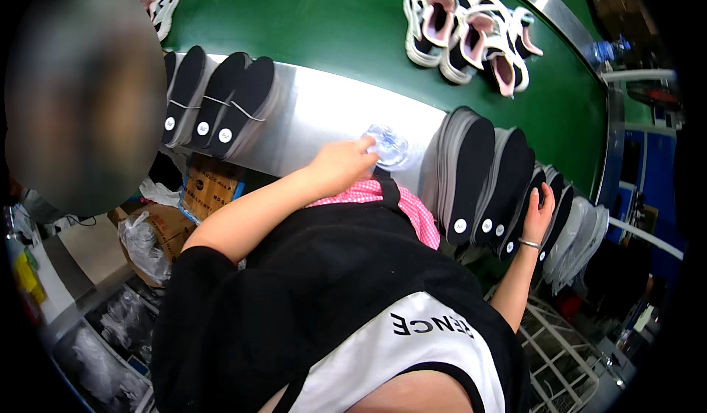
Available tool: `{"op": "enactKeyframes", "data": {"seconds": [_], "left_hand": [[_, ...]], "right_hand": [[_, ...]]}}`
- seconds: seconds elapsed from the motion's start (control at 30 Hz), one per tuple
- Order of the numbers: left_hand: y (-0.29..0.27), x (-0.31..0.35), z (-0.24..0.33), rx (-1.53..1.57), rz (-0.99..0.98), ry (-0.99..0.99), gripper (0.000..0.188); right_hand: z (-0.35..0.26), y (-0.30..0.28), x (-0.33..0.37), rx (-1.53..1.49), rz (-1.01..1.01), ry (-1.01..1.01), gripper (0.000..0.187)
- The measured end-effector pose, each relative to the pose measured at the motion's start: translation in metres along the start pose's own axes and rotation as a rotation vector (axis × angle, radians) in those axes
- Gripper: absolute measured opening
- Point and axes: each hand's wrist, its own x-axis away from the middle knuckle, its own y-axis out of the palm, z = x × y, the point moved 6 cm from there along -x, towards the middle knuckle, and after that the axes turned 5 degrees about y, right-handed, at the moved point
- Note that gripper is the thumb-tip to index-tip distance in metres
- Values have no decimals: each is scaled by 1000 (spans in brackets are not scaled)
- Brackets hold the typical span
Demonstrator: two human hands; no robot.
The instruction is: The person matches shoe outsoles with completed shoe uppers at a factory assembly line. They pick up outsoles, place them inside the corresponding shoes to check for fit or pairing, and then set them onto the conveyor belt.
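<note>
Some right-hand fingers (546, 195), spread apart, touch black insoles (521, 220)

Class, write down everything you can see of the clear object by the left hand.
The clear object looks like see-through plastic, roughly rounded, with bluish patches and bright glints. It shows against the silvery metal strip, with the fingertips of the left hand at its left edge. Blur hides its exact kind, its pose and whether it is gripped or only touched.

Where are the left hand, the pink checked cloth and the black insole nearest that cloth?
left hand (343, 165), head view: back of the hand.
pink checked cloth (419, 218), head view: its right-hand part.
black insole (473, 168), head view: middle of its flat face.
</note>
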Motion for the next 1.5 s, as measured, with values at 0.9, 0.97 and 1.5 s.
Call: {"op": "enactKeyframes", "data": {"seconds": [0.9,0.97,1.5], "left_hand": [[-207,367,-335,1765,1779,-633,23],[-228,356,-324,1334,1712,-714,21],[-252,253,-170,-371,1075,-395,9]], "right_hand": [[-227,166,94,72,-560,-367,29],[-217,161,94,97,-541,-333,29],[-225,163,111,108,-510,-440,28]]}}
